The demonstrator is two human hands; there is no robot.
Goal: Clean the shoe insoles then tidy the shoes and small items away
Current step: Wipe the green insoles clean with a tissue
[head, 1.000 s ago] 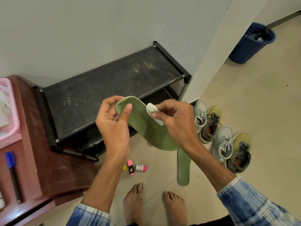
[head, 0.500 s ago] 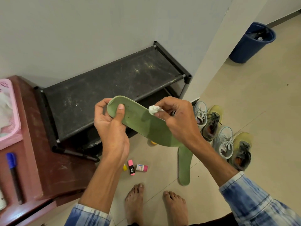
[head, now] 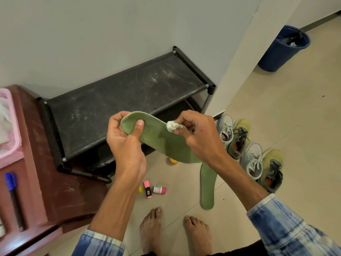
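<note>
Over the last second the green insole (head: pixel 158 139) has swung from a steep, bowed pose to a flatter one, with its toe end out to the left. The white wad (head: pixel 170 126) has barely shifted and now sits on the insole's upper edge near the forefoot. I read that as the wipe working across the top face, so this insole is mid-clean, not done.

My left hand (head: pixel 125 145) grips the toe end, thumb pressed on top and fingers curled behind. My right hand (head: pixel 201 137) pinches the wad between thumb and fingertips.

The insole is held in the air in front of the black shoe rack (head: pixel 120 100). It looks matte and slightly bowed, with a few dark specks mid-length, and its heel is hidden behind my right wrist.

The second insole (head: pixel 208 183) lies on the floor near the sneakers (head: pixel 252 159). The pink highlighter (head: pixel 147 189) and small bottle (head: pixel 159 189) are not yet tidied.
</note>
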